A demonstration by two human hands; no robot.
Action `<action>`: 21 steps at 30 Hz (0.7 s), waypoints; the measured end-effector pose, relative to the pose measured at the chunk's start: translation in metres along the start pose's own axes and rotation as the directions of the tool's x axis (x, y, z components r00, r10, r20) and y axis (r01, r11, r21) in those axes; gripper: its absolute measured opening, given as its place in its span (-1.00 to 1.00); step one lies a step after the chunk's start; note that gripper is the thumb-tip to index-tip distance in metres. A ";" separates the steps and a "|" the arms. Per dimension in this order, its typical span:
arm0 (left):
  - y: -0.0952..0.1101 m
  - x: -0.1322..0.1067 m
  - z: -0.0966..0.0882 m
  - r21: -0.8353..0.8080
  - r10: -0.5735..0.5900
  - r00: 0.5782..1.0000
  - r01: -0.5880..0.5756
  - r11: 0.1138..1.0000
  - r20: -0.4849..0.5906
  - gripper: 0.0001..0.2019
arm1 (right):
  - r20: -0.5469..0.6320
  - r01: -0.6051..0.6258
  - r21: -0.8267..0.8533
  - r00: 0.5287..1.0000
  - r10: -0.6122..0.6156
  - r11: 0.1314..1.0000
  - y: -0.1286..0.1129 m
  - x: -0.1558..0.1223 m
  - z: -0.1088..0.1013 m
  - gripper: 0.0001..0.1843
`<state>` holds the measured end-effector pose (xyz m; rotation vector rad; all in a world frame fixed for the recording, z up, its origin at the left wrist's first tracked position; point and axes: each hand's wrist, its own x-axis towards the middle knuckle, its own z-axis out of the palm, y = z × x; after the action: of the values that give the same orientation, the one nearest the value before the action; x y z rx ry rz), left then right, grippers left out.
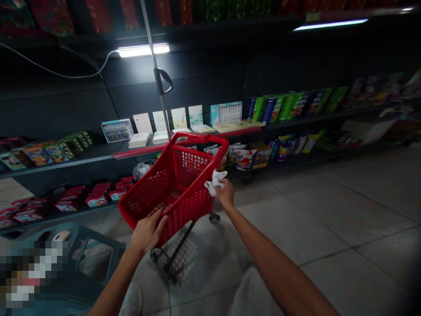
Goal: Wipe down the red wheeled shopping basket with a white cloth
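Note:
A red plastic shopping cart (194, 204) with perforated basket walls stands in front of me, its handle toward the shelves. My left hand (147, 233) is closed over the near rim of the basket, fingertips on the inner side. A crumpled white cloth (215, 182), perhaps a wipe, is pinched in my right hand (226, 193). That hand is beside the cart's right side, below the handle, with the cloth against the red plastic. The inside of the basket shows in part, and some of its floor is hidden by the near wall.
Dark shelves (197, 92) with books, boxes and snack bags run behind the cart. A metal pole (154, 57) with a black hook rises behind the cart's handle. At lower left stands a grey-blue plastic stool (98, 239). Grey tiles (315, 210) cover the floor.

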<state>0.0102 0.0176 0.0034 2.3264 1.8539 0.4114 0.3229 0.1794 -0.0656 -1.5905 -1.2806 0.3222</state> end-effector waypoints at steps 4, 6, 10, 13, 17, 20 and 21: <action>0.003 0.001 -0.001 -0.007 0.000 1.000 0.000 1.000 0.006 -0.61 | 0.131 -0.134 0.136 0.984 0.117 0.982 -0.014 -0.050 0.033 -0.78; 0.003 0.001 -0.002 -0.006 -0.011 1.000 0.011 1.000 0.005 -0.61 | 0.241 -0.103 0.217 0.969 0.049 0.971 -0.036 -0.096 0.046 -0.79; 0.002 0.002 -0.002 0.000 -0.015 1.000 0.015 1.000 0.011 -0.61 | 0.428 -0.041 0.370 0.894 -0.132 0.928 -0.082 -0.183 0.053 -0.71; -0.002 0.001 -0.001 0.008 -0.012 1.000 0.012 1.000 0.007 -0.61 | 0.503 0.070 0.376 0.822 -0.268 0.924 -0.097 -0.210 0.049 -0.67; -0.008 -0.001 -0.001 0.033 -0.037 0.999 0.038 0.999 -0.021 -0.60 | 0.624 0.509 0.238 0.572 -0.532 0.827 -0.090 -0.184 0.035 -0.74; -0.012 -0.002 -0.002 0.076 -0.059 0.998 0.061 0.995 -0.023 -0.60 | 0.630 0.733 0.095 0.480 -0.611 0.674 -0.074 -0.136 0.019 -0.75; -0.013 -0.002 -0.003 0.092 -0.062 0.998 0.064 0.994 -0.024 -0.61 | 0.608 0.739 0.028 0.522 -0.598 0.673 -0.066 -0.119 0.013 -0.71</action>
<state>-0.0028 0.0180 0.0020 2.3227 1.9908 0.3505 0.2286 0.0808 -0.0607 -1.0458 -2.3998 0.1435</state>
